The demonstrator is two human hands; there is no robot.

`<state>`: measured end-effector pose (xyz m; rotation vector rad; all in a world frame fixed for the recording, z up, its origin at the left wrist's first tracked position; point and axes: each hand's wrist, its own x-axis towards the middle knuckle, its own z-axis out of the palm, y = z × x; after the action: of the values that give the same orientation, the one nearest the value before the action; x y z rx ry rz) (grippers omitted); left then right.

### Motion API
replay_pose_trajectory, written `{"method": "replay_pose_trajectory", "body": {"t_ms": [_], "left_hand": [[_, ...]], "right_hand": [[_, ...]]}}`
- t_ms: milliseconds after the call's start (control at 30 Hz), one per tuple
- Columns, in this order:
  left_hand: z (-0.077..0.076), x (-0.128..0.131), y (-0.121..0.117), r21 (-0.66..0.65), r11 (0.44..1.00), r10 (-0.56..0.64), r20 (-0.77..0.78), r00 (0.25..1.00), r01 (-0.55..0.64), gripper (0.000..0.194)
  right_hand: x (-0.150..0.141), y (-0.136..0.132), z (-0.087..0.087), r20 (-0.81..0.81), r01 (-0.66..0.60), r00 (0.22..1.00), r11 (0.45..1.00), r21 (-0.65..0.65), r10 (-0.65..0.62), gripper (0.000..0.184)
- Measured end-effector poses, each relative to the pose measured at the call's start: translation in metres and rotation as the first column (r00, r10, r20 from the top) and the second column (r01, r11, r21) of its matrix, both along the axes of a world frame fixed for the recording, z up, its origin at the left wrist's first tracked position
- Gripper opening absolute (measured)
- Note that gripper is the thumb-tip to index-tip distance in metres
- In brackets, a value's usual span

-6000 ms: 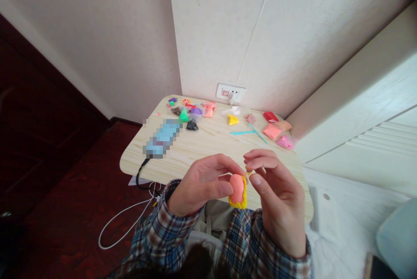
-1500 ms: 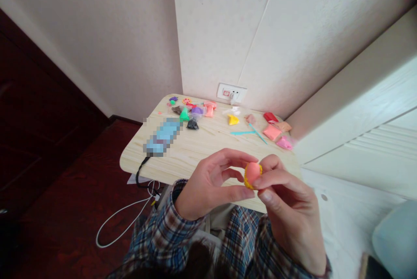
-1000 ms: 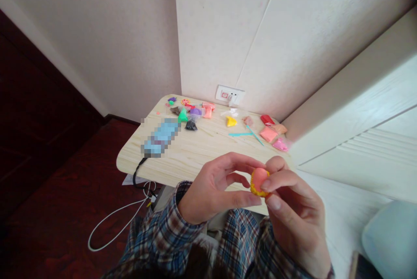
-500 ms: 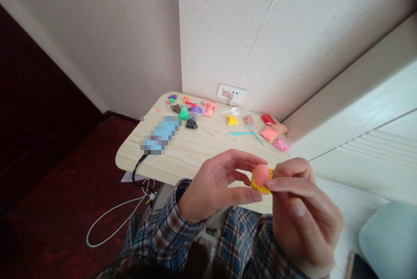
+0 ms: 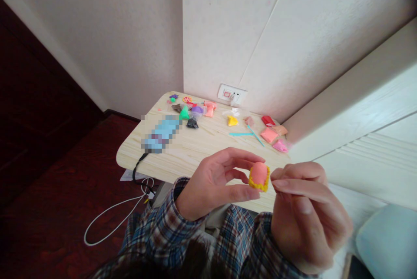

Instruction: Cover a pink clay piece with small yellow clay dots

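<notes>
Between the thumb and fingertips of my left hand (image 5: pixel 221 179) is a small modelling clay piece (image 5: pixel 259 174), a smooth pink dome ringed by a bumpy yellow border. The piece is held up above the table's front edge, its domed face towards me. Just to its right, a small gap away, is my right hand (image 5: pixel 309 209). Its fingers are curled and pressed together at the tips, pointing at the yellow border. Whatever may be between those fingertips is hidden.
On the pale wooden table (image 5: pixel 195 153) lie a blurred-out phone-like device (image 5: pixel 162 134) with a black cable, several bagged clays, a yellow clay lump (image 5: pixel 232 121) and turquoise sticks (image 5: pixel 241 134). A wall socket (image 5: pixel 232 94) is behind. A white cable (image 5: pixel 97 242) loops over the floor.
My right fingertips have come away from the clay piece and moved slightly right. The piece has turned a little in my left hand, showing more of its yellow border.
</notes>
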<state>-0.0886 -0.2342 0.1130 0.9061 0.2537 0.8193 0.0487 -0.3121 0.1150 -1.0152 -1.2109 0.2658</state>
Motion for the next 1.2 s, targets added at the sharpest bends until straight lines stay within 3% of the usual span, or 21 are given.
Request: {"method": "replay_pose_trajectory", "body": {"t_ms": [167,333,467,633,733,867,1067,1200], "left_hand": [[0.003,-0.003,-0.003,0.042,0.999,-0.01,0.014,1.0,0.009,0.037],[-0.005,-0.009,-0.006,0.049,0.999,0.024,-0.003,1.0,-0.024,0.043],[-0.01,-0.015,-0.009,0.009,1.0,0.009,0.094,0.996,-0.01,0.046],[-0.001,-0.021,-0.02,0.012,1.0,-0.012,0.133,0.991,0.01,0.035],[0.002,-0.026,-0.027,0.029,1.0,0.0,0.105,0.994,-0.003,0.039],[0.003,-0.036,-0.035,0.05,0.999,0.008,0.074,0.997,-0.012,0.047],[0.016,-0.051,-0.051,0.148,0.989,0.007,0.157,0.988,-0.031,0.037],[0.023,-0.057,-0.06,0.176,0.984,0.001,0.124,0.992,-0.023,0.036]], "right_hand": [[-0.001,0.0,0.001,0.043,-0.027,0.999,1.0,-0.007,0.027,0.026],[-0.002,0.002,0.002,-0.032,0.073,0.997,0.995,0.069,-0.071,0.02],[-0.001,0.004,-0.002,-0.026,0.045,0.999,0.999,-0.025,-0.045,0.015],[-0.008,0.004,-0.006,-0.035,-0.088,0.996,0.994,-0.064,0.086,0.008],[-0.014,0.002,-0.004,-0.037,-0.136,0.99,0.99,-0.036,0.135,0.008],[-0.019,-0.004,0.003,-0.003,-0.15,0.989,0.989,-0.008,0.15,0.007],[-0.028,-0.017,0.018,0.086,-0.165,0.984,0.981,0.103,0.156,0.005],[-0.031,-0.027,0.027,0.15,-0.164,0.978,0.976,0.14,0.142,0.006]]}}
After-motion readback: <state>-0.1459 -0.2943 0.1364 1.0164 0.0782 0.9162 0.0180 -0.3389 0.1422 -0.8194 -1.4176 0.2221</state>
